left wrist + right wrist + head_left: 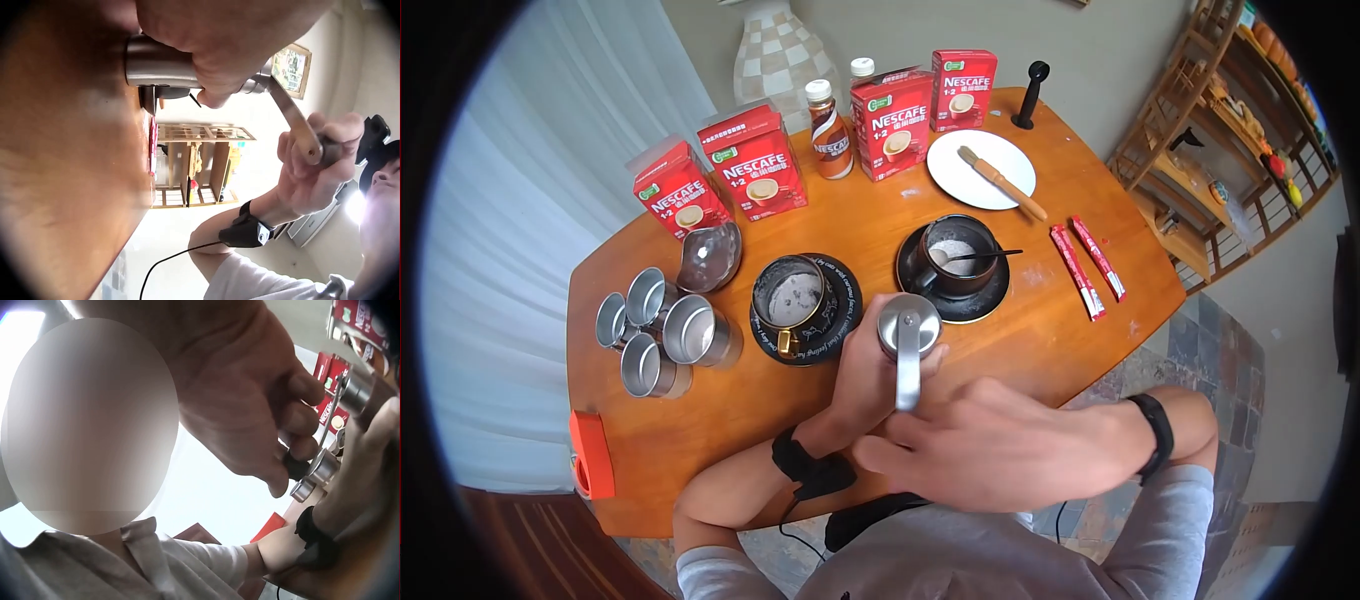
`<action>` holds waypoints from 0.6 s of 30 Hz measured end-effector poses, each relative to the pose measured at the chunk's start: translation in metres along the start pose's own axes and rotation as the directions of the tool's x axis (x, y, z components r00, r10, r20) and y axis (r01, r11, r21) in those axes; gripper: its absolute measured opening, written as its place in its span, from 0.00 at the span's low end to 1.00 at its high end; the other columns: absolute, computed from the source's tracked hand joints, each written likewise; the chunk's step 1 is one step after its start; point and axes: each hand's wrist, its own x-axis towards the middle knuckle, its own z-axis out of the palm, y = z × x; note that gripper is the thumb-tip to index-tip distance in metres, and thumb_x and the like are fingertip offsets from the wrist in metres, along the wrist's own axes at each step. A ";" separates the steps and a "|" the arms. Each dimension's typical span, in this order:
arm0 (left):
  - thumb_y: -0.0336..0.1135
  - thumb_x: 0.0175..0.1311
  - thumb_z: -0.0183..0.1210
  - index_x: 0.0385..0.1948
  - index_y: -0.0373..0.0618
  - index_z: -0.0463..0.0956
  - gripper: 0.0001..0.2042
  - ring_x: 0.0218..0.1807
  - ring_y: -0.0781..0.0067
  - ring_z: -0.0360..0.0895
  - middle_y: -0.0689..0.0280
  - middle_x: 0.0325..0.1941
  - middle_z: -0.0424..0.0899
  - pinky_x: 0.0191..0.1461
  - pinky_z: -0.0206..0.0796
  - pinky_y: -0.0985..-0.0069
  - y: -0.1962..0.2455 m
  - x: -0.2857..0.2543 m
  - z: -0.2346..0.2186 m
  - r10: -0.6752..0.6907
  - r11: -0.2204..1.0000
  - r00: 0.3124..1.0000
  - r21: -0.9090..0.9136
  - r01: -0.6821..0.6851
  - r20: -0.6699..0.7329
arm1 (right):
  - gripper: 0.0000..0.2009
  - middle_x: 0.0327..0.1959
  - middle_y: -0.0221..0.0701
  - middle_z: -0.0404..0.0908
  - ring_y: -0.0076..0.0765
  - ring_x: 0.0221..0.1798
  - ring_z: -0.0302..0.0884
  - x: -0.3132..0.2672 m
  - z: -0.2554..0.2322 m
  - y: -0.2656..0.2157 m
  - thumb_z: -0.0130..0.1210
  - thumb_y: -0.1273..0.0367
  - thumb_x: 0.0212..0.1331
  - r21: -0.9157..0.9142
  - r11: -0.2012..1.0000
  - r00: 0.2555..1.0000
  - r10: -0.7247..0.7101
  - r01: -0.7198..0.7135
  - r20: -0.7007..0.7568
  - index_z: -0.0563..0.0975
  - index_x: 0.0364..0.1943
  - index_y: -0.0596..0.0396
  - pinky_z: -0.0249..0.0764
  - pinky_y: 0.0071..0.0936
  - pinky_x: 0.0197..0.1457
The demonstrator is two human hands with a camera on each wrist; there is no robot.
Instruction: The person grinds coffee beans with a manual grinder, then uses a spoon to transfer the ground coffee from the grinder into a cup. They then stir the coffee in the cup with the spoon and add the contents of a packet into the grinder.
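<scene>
Head view: your left fingers (872, 352) grip the metal grinder (910, 326); your right fingers (310, 164) curl round its crank knob (329, 152).

There are four red cardboard coffee boxes (765, 175), two plastic bottles with white caps (831, 140), four silver metal cups (645, 365), two black cups (960, 284), two round black saucers (840, 335), two slim red sachets (1080, 275), one round white plate (952, 180), one wooden-handled brush (1002, 186), one dark-handled spoon (985, 255), one transparent bowl (710, 257), one checkered vase (776, 62) and one cylindrical metal grinder with a crank (909, 326).
</scene>
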 end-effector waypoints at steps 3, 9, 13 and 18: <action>0.30 0.61 0.76 0.52 0.42 0.73 0.22 0.40 0.76 0.82 0.65 0.39 0.85 0.47 0.76 0.73 0.002 0.000 0.003 -0.001 1.000 0.999 0.019 0.002 -0.050 | 0.15 0.25 0.36 0.78 0.43 0.26 0.85 0.033 0.006 0.002 0.63 0.61 0.66 -0.131 0.990 0.997 -0.064 0.059 -0.031 0.72 0.40 0.57 0.73 0.39 0.20; 0.33 0.60 0.76 0.56 0.39 0.73 0.26 0.44 0.70 0.85 0.63 0.42 0.86 0.51 0.77 0.70 -0.016 -0.002 0.001 0.128 0.964 0.988 0.245 -0.103 -0.088 | 0.16 0.22 0.38 0.80 0.48 0.24 0.85 0.087 0.019 0.031 0.63 0.60 0.66 0.029 0.999 0.976 -0.034 0.041 -0.217 0.73 0.41 0.60 0.76 0.51 0.24; 0.34 0.59 0.77 0.58 0.39 0.72 0.28 0.47 0.67 0.87 0.60 0.44 0.88 0.53 0.78 0.69 -0.010 0.003 0.000 0.213 0.959 0.977 0.193 -0.208 -0.001 | 0.15 0.26 0.43 0.84 0.54 0.33 0.87 0.112 0.016 0.083 0.62 0.60 0.68 -0.044 0.989 0.959 0.129 -0.145 -0.251 0.74 0.44 0.57 0.78 0.55 0.35; 0.27 0.57 0.75 0.52 0.41 0.74 0.23 0.45 0.77 0.83 0.67 0.43 0.86 0.52 0.76 0.73 0.001 0.003 -0.001 -0.032 0.999 0.999 0.032 0.033 -0.008 | 0.15 0.32 0.42 0.87 0.61 0.40 0.86 0.070 -0.020 0.139 0.60 0.60 0.71 -0.002 0.905 0.892 0.420 -0.426 -0.167 0.74 0.47 0.56 0.79 0.52 0.44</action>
